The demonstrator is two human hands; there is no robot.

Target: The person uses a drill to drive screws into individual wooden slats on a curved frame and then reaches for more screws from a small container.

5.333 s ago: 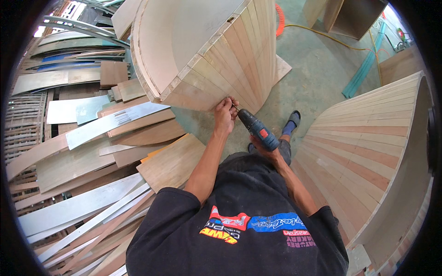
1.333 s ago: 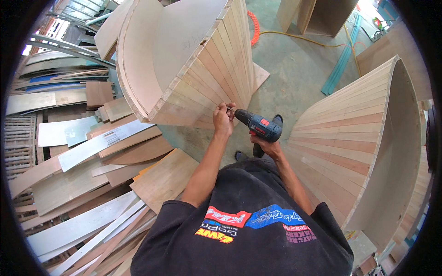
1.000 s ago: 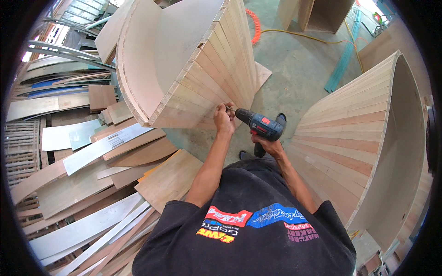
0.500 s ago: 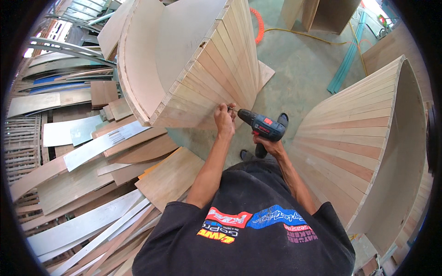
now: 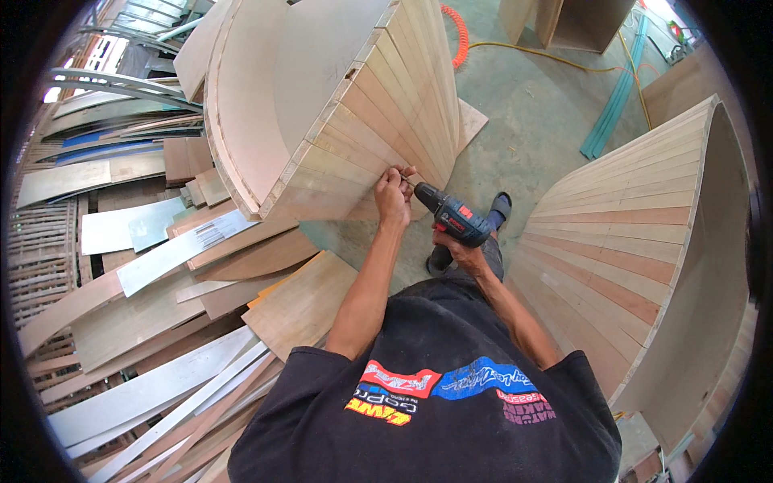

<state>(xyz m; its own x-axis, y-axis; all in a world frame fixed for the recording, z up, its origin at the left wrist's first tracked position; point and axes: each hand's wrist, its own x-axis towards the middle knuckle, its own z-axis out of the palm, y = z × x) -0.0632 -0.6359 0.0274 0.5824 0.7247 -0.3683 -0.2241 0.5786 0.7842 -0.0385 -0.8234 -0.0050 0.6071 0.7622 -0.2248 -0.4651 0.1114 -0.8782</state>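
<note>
My right hand point(image 5: 460, 253) is wrapped round the grip of a dark blue and black cordless drill point(image 5: 456, 216), its chuck pointing up and left. At the drill's bit, my left hand point(image 5: 392, 198) is closed in a pinch against the slatted side. Whatever small piece lies between those fingers is too hidden to name. Both hands work low on a curved wooden unit point(image 5: 362, 133), faced with narrow fanning slats and with a pale curved panel inside.
A second slatted curved piece point(image 5: 620, 241) stands close on my right. Loose boards and offcuts point(image 5: 185, 306) lie piled on my left. Beyond are an orange coiled hose point(image 5: 459, 36), a yellow cord point(image 5: 547, 54), teal strips point(image 5: 616, 92) and an open wooden box point(image 5: 584, 24).
Both hands and the drill have shifted slightly up and left against the slats. My feet show in a somewhat different stance, with more of one leg visible. The view has moved a little.
</note>
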